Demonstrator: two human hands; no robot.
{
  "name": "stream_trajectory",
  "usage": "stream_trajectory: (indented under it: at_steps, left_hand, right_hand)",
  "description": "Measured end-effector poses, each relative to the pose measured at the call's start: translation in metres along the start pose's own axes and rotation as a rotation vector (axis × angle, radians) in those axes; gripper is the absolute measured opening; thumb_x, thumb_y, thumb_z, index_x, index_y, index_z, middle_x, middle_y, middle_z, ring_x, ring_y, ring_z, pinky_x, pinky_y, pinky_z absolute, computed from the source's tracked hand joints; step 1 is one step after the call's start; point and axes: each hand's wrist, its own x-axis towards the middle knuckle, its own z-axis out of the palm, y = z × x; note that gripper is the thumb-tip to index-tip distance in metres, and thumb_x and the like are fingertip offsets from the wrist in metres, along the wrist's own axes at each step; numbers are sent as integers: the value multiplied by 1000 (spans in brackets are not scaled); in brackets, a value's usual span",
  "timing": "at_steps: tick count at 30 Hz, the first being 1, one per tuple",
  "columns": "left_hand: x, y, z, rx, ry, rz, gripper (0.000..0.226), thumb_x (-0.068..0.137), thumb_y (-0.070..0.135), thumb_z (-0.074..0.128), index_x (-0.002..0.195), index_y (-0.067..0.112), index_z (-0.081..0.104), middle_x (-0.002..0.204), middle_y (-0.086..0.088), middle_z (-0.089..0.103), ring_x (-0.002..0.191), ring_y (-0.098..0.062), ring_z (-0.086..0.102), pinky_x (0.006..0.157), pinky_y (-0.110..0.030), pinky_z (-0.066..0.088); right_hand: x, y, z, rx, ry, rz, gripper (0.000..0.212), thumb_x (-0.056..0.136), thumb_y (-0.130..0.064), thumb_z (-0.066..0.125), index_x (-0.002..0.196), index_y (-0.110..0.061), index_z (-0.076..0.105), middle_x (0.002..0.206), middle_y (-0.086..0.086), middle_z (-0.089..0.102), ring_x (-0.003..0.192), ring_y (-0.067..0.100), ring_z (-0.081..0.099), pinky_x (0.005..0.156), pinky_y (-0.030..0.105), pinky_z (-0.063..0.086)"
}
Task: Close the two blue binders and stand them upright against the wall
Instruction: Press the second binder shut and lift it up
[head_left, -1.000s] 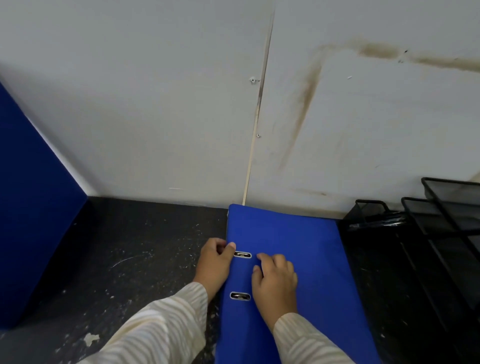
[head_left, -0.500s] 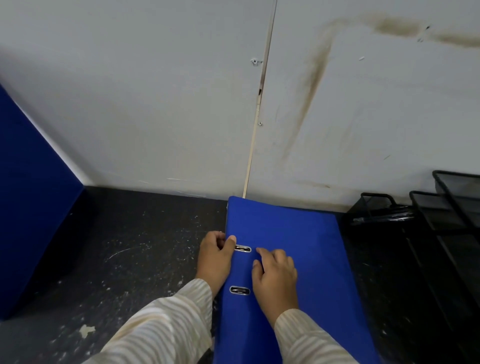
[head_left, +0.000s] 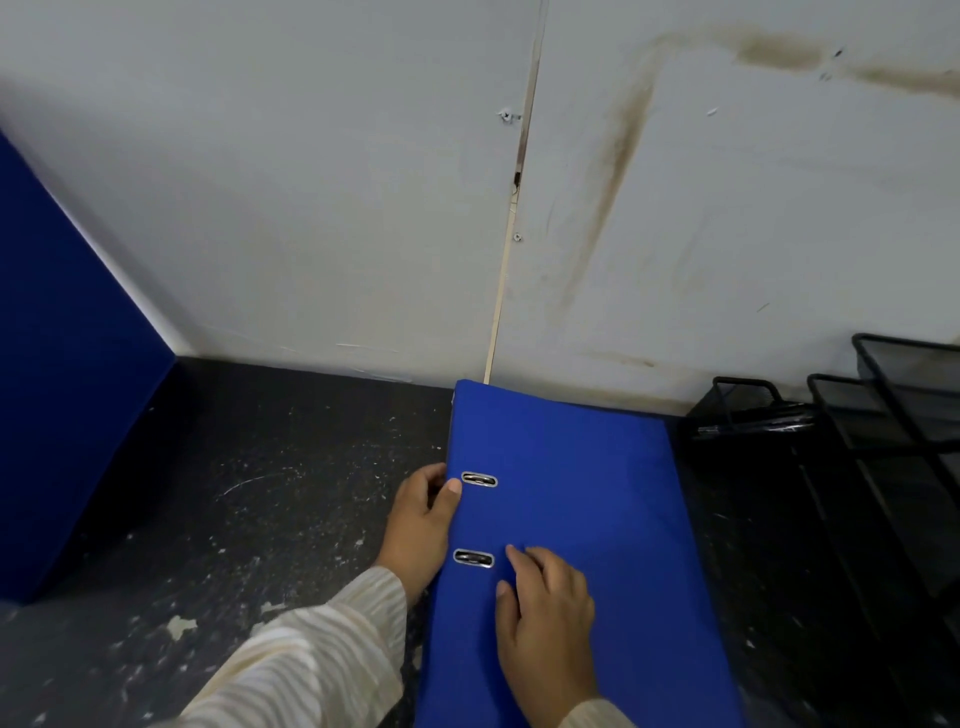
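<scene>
Closed blue binder (head_left: 576, 525) lies flat on dark speckled desk (head_left: 249, 499), far edge at foot of stained white wall (head_left: 322, 208). Left hand (head_left: 418, 525) wraps binder's spine edge, thumb on cover beside upper metal slot (head_left: 479, 479). Right hand (head_left: 548, 618) rests flat, fingers spread, on cover near lower metal slot (head_left: 473, 558). Black wire trays (head_left: 883, 415) stand at right; blue panel (head_left: 62, 389) at left.

I logged: binder (head_left: 582, 499), matt blue cover, shiny metal slot rims (head_left: 479, 479); desk (head_left: 249, 499), dark, speckled, scuffed; tray (head_left: 883, 467), black wire mesh.
</scene>
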Motion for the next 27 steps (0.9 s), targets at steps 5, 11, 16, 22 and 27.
stream_trajectory:
  at_steps: [5,11,16,22,27]
  left_hand:
    - [-29,-18,0,-51,23,3,23,96,27,52,119,26,56,122,-3,60,104,-19,65,91,-47,55]
    - [-30,-14,2,44,62,53,18,96,24,53,113,26,55,120,-2,59,101,-14,63,91,-41,55]
    - [-27,-13,4,181,63,69,28,96,27,51,122,18,54,121,-3,59,108,-19,60,96,-45,51]
    - [-32,-9,-5,365,-112,83,62,87,38,65,141,28,37,128,4,44,125,-19,42,107,-36,36]
    - [-32,-6,-8,406,-195,5,82,82,41,69,148,34,21,139,2,36,133,-23,33,112,-41,31]
  right_hand:
    - [-15,-3,-1,-77,55,-3,40,76,-26,73,114,-19,66,93,-1,64,83,21,60,69,38,50]
    - [-13,-4,-1,-146,57,-19,42,67,-26,80,106,-18,70,77,-5,62,66,16,59,55,32,48]
    - [-12,-1,1,-182,65,-46,41,69,-25,78,107,-16,69,77,-4,62,65,17,59,56,34,49]
    - [-14,-3,-6,-136,69,-51,43,66,-25,82,106,-15,70,74,-3,61,64,17,59,54,34,49]
    - [-20,0,-5,-49,10,-42,45,89,-30,56,133,-21,50,96,0,59,88,21,55,76,38,43]
